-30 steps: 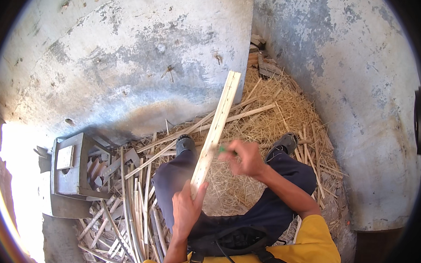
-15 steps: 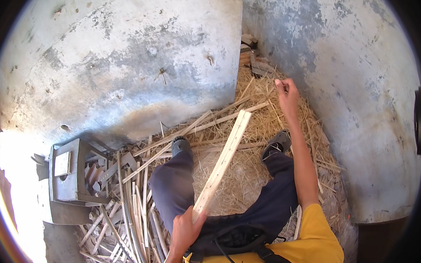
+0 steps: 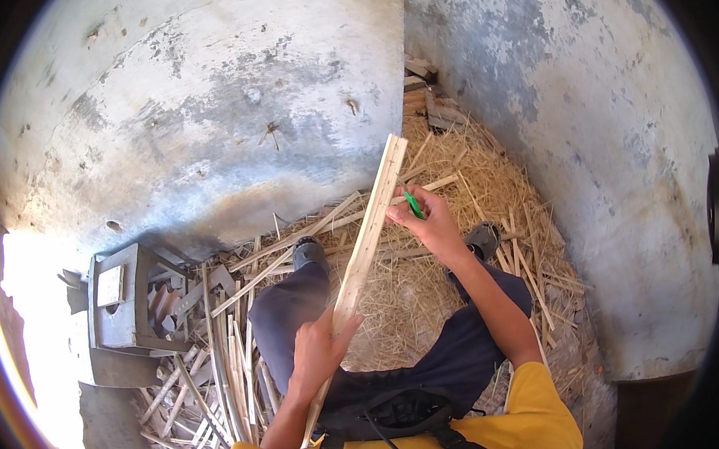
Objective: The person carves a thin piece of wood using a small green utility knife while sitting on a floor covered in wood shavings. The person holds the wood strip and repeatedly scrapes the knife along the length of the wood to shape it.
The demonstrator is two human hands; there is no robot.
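Observation:
My left hand [image 3: 316,353] is closed around the lower part of a long, pale bamboo strip [image 3: 373,216]. The strip slants up and away from my lap, with a row of small dark marks along its face. A small green-handled knife [image 3: 414,206] is in the closed fingers of my right hand [image 3: 435,226], right beside the strip's upper half. The knife's thin tip points up toward the strip's edge; whether it touches cannot be made out.
Straw-like shavings [image 3: 484,173] cover the floor between and beyond my feet. Several long strips [image 3: 242,363] lie piled at my left, near a grey wooden box [image 3: 117,312]. Worn plastered walls [image 3: 236,94] close in ahead and at right. Wood scraps [image 3: 443,111] fill the far corner.
My right hand has come back from the far shavings to the strip, and the green-handled knife now shows in it. My left hand has moved the strip up and slightly left, more upright.

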